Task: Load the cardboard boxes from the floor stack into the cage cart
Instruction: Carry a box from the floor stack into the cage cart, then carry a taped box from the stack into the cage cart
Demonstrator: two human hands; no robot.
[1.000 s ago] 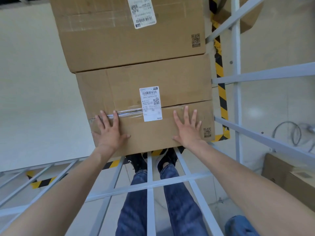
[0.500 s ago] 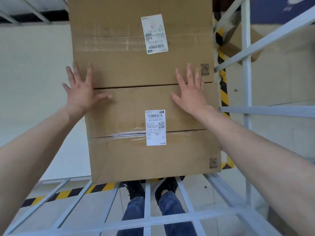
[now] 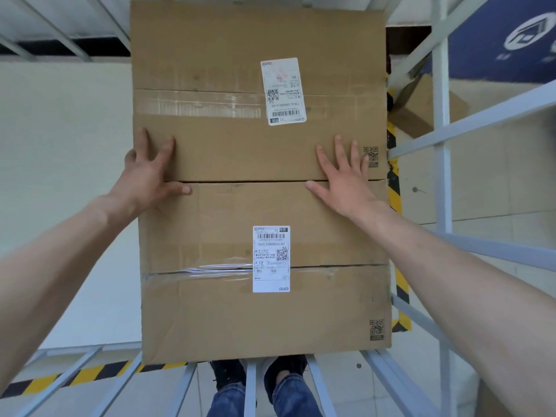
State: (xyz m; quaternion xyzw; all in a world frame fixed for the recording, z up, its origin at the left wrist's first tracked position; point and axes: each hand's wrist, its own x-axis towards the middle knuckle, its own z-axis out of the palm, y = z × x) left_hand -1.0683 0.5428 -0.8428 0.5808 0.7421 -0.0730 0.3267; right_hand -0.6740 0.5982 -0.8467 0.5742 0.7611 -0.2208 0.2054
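Two brown cardboard boxes lie side by side inside the cage cart [image 3: 442,164], each with a white shipping label. The far box [image 3: 228,130] butts against the near box [image 3: 216,311] along a dark seam. My left hand [image 3: 147,176] lies flat at the left end of that seam, fingers spread on the far box and partly over its left edge, thumb on the near box. My right hand [image 3: 346,176] presses flat near the right end of the seam, fingers straight on the far box.
Pale grey cart bars run along the right side and below the boxes [image 3: 249,386]. Yellow-black floor tape [image 3: 397,266] shows behind the right bars. Another cardboard box [image 3: 421,106] lies beyond the cart at upper right. My feet and jeans [image 3: 264,383] show under the bars.
Both hands have moved up from the near box to the seam with the far box. The left hand has come in from the side onto the far box's left edge.
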